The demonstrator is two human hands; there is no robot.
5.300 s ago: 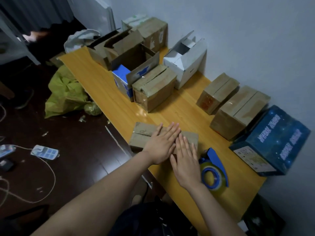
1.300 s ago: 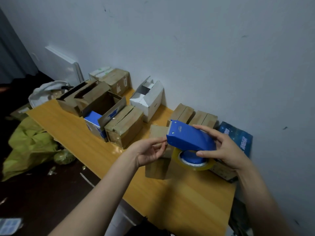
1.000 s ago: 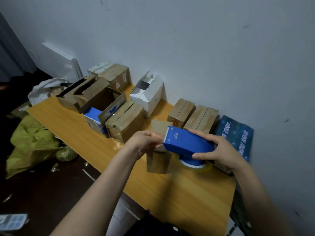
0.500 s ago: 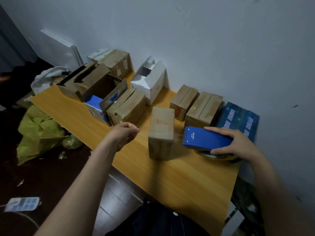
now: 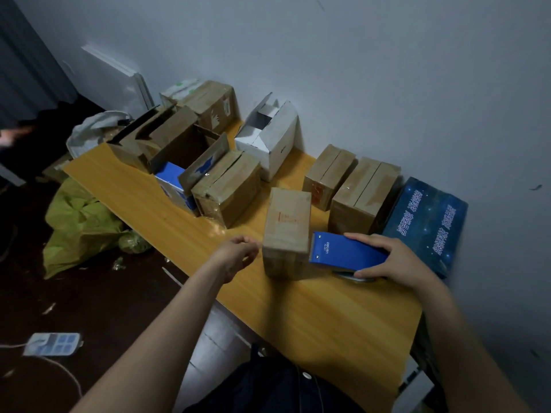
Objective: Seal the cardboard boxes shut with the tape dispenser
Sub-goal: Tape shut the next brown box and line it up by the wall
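Blue tape dispenser (image 5: 348, 254) gripped in your right hand (image 5: 396, 260), its toothed end touching the right side of the small cardboard box (image 5: 286, 231), which stands near the front edge of the bench (image 5: 328, 323). Your left hand (image 5: 238, 254) hovers just beside the box's left side, fingers loosely curled, holding nothing that shows.

To do this pass well, lay that free hand flat on the box so it cannot slide. Press the tape's end firmly onto the side, then draw the dispenser up and over the top in one straight line. Whether the tape has caught yet cannot be told.

Toward the back edge, a closed brown box (image 5: 329, 174), a larger brown box (image 5: 365, 198) and a dark blue box (image 5: 426, 222) crowd your right hand's run. A white box (image 5: 268, 138) and the open boxes (image 5: 179, 144) near the far left corner gape unsealed.
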